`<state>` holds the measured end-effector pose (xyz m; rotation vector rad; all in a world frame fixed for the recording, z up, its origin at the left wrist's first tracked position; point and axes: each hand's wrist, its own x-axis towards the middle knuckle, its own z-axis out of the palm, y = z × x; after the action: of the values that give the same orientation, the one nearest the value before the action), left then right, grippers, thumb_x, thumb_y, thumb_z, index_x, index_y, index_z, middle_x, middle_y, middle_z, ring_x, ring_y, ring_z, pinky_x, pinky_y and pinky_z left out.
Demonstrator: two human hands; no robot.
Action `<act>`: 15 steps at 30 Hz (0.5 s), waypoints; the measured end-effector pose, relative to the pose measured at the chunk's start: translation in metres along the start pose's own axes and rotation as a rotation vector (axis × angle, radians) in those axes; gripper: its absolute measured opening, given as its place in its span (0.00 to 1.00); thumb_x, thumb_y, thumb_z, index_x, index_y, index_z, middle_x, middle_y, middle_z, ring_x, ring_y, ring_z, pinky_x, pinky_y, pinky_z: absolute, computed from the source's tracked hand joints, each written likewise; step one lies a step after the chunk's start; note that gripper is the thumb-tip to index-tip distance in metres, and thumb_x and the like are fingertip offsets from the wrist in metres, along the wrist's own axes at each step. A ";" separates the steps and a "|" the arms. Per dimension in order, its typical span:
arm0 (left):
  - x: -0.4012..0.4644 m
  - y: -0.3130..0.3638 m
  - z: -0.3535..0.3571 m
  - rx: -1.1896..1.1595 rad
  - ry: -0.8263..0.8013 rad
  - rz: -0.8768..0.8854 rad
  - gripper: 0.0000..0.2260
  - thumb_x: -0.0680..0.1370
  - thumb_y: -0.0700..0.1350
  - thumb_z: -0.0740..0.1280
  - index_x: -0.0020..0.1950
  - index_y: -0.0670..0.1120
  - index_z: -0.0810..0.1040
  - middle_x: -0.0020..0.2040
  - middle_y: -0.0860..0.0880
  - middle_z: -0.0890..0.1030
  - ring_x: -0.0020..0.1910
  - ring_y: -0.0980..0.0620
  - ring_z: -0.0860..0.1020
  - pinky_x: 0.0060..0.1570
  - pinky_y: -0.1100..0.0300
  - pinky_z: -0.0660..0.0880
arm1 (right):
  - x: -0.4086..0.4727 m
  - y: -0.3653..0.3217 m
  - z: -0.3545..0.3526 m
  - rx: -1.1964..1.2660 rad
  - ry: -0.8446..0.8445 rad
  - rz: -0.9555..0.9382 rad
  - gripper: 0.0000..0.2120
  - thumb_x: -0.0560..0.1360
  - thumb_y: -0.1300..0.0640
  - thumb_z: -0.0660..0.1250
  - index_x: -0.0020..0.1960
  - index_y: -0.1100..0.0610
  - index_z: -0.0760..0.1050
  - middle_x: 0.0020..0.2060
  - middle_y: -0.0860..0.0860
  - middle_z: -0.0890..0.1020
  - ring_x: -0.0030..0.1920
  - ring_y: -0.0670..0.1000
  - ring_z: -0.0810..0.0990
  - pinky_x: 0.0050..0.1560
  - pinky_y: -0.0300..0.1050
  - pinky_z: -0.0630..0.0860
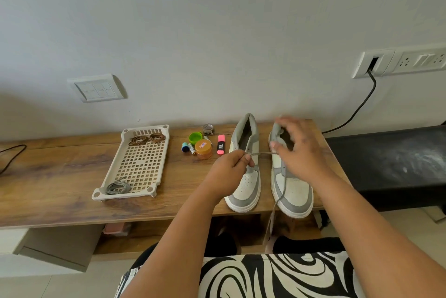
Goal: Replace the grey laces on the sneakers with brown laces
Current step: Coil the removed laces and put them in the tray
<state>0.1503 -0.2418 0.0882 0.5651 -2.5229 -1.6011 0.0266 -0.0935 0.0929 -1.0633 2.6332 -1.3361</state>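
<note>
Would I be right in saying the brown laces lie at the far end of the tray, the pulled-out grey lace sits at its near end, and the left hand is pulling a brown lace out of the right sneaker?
Not quite: in the head view the left hand pulls a grey lace, not brown, out of the right sneaker. The brown laces do lie at the tray's far end, the pulled-out grey lace at its near end.

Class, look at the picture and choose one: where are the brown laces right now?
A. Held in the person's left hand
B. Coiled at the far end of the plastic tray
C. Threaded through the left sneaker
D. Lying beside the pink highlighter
B: the brown laces lie coiled at the far end of the plastic tray, untouched, while the left hand pinches a grey lace coming from the right sneaker.
</note>
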 end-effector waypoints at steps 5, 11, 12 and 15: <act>0.002 0.001 -0.002 -0.049 0.043 0.009 0.13 0.84 0.46 0.58 0.46 0.46 0.79 0.39 0.48 0.74 0.39 0.52 0.70 0.43 0.56 0.69 | -0.009 -0.009 0.014 0.087 -0.291 -0.011 0.08 0.78 0.55 0.68 0.56 0.49 0.80 0.46 0.40 0.82 0.48 0.37 0.79 0.51 0.29 0.71; 0.003 -0.002 -0.004 -0.123 0.020 -0.005 0.13 0.84 0.47 0.58 0.48 0.45 0.80 0.38 0.51 0.74 0.38 0.54 0.70 0.44 0.58 0.70 | -0.004 -0.002 0.003 0.162 -0.298 0.081 0.12 0.78 0.51 0.68 0.61 0.46 0.76 0.54 0.37 0.78 0.56 0.32 0.74 0.57 0.34 0.70; 0.004 -0.002 -0.004 -0.152 0.008 -0.009 0.13 0.84 0.47 0.58 0.48 0.44 0.80 0.37 0.53 0.73 0.38 0.55 0.70 0.44 0.60 0.70 | -0.006 -0.003 0.003 0.186 -0.330 0.087 0.15 0.77 0.52 0.69 0.63 0.45 0.75 0.56 0.36 0.77 0.58 0.31 0.73 0.58 0.34 0.69; 0.005 -0.003 -0.002 -0.228 -0.015 -0.015 0.13 0.84 0.46 0.58 0.48 0.43 0.80 0.34 0.54 0.71 0.34 0.58 0.68 0.41 0.63 0.68 | -0.008 -0.006 0.011 0.347 -0.391 0.127 0.18 0.75 0.54 0.72 0.63 0.43 0.75 0.52 0.40 0.82 0.58 0.37 0.78 0.60 0.40 0.72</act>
<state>0.1467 -0.2459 0.0861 0.5476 -2.3061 -1.8714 0.0392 -0.0986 0.0877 -0.9696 2.0624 -1.3322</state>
